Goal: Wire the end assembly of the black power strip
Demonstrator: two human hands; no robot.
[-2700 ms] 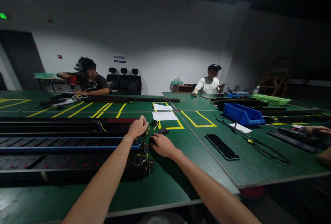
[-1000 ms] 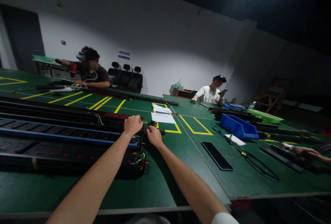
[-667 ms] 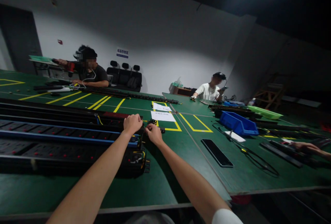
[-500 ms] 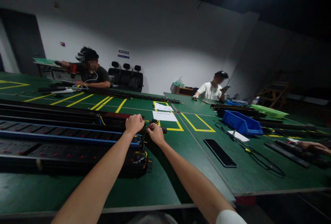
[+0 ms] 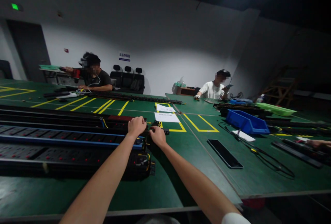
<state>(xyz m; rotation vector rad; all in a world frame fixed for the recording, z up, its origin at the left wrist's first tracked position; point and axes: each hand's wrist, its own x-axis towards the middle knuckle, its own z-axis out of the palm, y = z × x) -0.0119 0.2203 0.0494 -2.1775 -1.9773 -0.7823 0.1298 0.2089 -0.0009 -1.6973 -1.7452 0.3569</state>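
Observation:
My left hand (image 5: 137, 126) is closed over the right end of a long black power strip (image 5: 116, 124), the far one of several lying side by side. My right hand (image 5: 158, 136) is just to its right, with curled fingers pinched together at that open end. Whatever they pinch is hidden. Small black end pieces (image 5: 155, 123) show just beyond these fingers. Closer to me lies a power strip with blue edges (image 5: 103, 140). The nearest power strip (image 5: 85, 158) has red points along it and yellow wires (image 5: 148, 156) at its exposed end.
On the green table (image 5: 191, 182), a phone (image 5: 224, 153) lies to the right, near a black cable (image 5: 269, 162) and a blue bin (image 5: 247, 122). Paper sheets (image 5: 167, 117) lie ahead. Across the table sit two people; one holds a red power drill (image 5: 76, 74). Another person's hand (image 5: 317, 143) reaches in at right.
The camera view has shifted slightly, so the scene sits a little further right and mostly lower. Both my hands stay at the same strip end, with little change in grip.

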